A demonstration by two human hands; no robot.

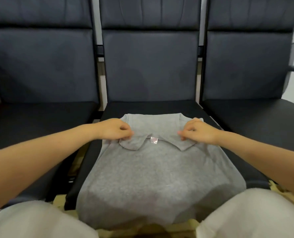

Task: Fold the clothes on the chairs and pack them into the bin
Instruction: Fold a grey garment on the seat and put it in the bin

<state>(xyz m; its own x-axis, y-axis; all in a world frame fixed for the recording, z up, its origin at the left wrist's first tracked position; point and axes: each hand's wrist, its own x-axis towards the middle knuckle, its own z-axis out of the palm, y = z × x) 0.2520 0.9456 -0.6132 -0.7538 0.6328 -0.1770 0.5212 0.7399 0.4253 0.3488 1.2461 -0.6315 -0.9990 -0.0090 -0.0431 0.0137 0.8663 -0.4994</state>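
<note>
A grey collared shirt [153,170] lies spread on the seat of the middle chair [225,157], its hem hanging over the front edge toward me. The collar with a small pink-white label [154,140] sits at the far part. My left hand [114,129] pinches the fabric at the collar's left side. My right hand [197,131] pinches the fabric at the collar's right side. The far end of the shirt beyond the collar looks folded flat. No bin is in view.
Dark padded chairs stand left [39,121] and right [256,117] of the middle one, all with tall backrests. My knees in light trousers [246,215] fill the lower corners. A pale wooden floor shows under the chair fronts.
</note>
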